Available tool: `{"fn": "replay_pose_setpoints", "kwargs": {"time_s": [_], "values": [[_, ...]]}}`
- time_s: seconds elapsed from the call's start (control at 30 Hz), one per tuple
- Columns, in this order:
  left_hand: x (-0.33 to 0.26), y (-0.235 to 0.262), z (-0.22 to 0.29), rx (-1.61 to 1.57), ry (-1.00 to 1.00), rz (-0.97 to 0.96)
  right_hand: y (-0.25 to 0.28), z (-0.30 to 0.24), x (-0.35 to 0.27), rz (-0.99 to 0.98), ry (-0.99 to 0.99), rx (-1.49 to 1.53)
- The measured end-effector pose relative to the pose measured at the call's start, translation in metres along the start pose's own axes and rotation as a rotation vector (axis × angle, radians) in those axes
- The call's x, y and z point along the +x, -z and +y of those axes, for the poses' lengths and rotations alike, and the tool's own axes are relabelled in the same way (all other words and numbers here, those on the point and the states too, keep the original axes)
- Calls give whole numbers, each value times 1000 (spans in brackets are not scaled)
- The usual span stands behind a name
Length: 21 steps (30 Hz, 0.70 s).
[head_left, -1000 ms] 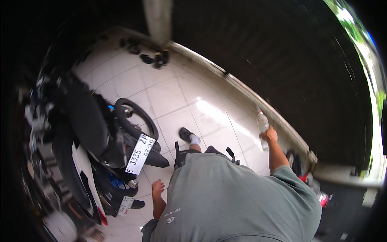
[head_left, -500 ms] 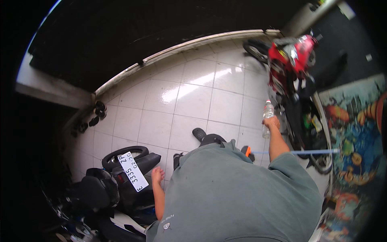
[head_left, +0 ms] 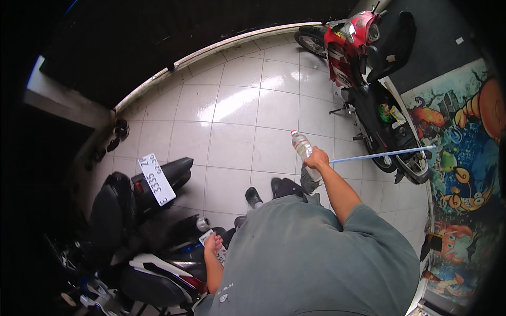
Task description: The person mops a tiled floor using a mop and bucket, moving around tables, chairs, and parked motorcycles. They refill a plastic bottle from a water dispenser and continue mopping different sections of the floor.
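White floor tiles (head_left: 232,137) carry a red scooter (head_left: 363,58) and black motorbikes (head_left: 137,210). Out front, the right hand (head_left: 316,158) has its fingers wrapped around a clear plastic bottle (head_left: 302,146). The left hand (head_left: 213,244) hangs loosely curled beside a motorbike's plate.

Floor: you stood on glossy white square tiles (head_left: 232,142), with light glaring off them.
Edge: a pale raised kerb (head_left: 211,50) curved along the dark ground beyond.
Right: a red scooter (head_left: 363,58) was parked beside a colourful sea-creature mural (head_left: 464,152).
Left: black motorbikes (head_left: 132,210) crowded in, and shoes (head_left: 118,131) sat by the wall.
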<state>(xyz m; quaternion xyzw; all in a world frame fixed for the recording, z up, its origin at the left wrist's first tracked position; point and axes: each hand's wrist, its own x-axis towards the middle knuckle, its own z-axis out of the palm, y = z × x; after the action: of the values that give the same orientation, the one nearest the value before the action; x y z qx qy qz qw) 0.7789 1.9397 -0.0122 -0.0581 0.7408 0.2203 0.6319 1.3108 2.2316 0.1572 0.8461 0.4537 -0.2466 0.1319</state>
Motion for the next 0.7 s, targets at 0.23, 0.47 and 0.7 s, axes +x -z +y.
{"fn": "replay_pose_setpoints", "kwargs": {"time_s": [0.23, 0.47, 0.7], "values": [[11, 4, -203, 365, -35, 37, 3, 119, -3, 144, -309, 408], [-19, -73, -154, 715, -420, -8, -27, 197, -52, 45, 55, 111], [-160, -187, -143, -7, -804, 163, -79, 313, -65, -47, 139, 116]]}}
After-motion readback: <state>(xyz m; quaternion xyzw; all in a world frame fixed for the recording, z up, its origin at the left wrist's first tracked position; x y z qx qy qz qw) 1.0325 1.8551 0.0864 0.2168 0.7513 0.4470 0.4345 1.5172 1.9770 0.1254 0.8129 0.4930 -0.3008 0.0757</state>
